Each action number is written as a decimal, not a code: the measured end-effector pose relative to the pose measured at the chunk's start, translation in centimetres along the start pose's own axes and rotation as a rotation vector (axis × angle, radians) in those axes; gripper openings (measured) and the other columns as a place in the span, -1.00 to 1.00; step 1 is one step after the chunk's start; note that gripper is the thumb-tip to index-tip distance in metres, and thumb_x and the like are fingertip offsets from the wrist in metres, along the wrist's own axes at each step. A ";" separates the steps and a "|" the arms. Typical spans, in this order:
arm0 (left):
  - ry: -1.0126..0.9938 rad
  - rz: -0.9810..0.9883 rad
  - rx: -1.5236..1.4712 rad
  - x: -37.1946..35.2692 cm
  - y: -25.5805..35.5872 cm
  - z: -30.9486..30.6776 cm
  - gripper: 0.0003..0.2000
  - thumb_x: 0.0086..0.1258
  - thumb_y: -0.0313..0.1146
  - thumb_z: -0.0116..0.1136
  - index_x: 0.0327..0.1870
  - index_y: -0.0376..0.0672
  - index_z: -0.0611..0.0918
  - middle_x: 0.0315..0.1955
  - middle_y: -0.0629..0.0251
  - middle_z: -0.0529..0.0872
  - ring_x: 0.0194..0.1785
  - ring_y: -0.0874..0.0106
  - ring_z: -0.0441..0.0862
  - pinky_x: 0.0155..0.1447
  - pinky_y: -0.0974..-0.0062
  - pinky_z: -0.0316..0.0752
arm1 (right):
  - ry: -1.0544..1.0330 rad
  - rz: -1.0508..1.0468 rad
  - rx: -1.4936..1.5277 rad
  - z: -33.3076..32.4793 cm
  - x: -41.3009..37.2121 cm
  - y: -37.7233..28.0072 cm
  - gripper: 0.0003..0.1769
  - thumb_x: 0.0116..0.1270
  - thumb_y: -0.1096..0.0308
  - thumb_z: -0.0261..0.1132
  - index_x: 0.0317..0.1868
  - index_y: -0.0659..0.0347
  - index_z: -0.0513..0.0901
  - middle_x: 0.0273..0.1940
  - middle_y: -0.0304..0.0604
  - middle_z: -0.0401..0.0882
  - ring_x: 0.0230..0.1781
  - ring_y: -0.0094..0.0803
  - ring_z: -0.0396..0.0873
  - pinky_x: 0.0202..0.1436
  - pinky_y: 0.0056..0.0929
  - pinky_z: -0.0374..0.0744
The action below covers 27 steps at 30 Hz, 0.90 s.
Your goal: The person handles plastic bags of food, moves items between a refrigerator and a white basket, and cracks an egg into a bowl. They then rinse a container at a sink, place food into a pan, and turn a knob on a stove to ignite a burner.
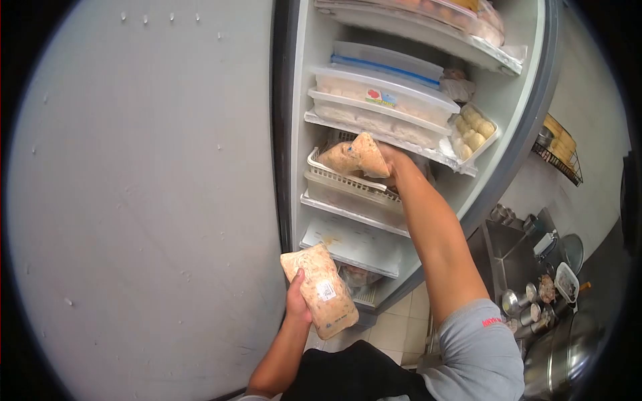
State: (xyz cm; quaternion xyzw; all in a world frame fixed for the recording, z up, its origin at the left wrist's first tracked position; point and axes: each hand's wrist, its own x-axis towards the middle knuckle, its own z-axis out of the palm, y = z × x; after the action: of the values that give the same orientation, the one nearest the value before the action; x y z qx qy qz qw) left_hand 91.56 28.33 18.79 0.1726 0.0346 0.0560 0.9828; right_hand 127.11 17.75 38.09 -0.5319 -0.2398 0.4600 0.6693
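Note:
My left hand is closed on the edge of a flat frozen food packet, beige with brownish specks, a white label and small dark print. It is held in front of the lower shelves of an upright freezer. My right hand reaches in at the middle shelf, closed on a second beige food packet; its fingers are mostly hidden behind it. That packet is tilted above a white plastic basket, where another wrapped beige packet lies.
Lidded plastic containers and a tray of pale round pieces fill the shelf above. The freezer's open door spans the left. To the right are a steel counter, metal pots and a wall rack.

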 end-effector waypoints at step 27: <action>-0.109 0.058 0.013 0.8 -0.6 4.3 -0.43 0.40 -0.06 0.01 0.28 -0.31 0.31 0.09 0.00 0.54 0.11 0.14 0.54 0.20 0.16 0.44 | 0.603 0.010 -0.856 -0.9 -1.6 1.2 -0.17 0.38 -0.36 -0.17 0.41 0.10 0.27 0.43 0.01 0.16 0.40 -0.20 0.18 0.42 -0.26 0.15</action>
State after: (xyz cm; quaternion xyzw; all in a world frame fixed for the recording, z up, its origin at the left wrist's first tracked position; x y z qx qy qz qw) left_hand 92.79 26.43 22.59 0.1827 -0.0236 0.0747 0.9800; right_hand 126.71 15.94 36.98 -0.8679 -0.2001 0.1505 0.4291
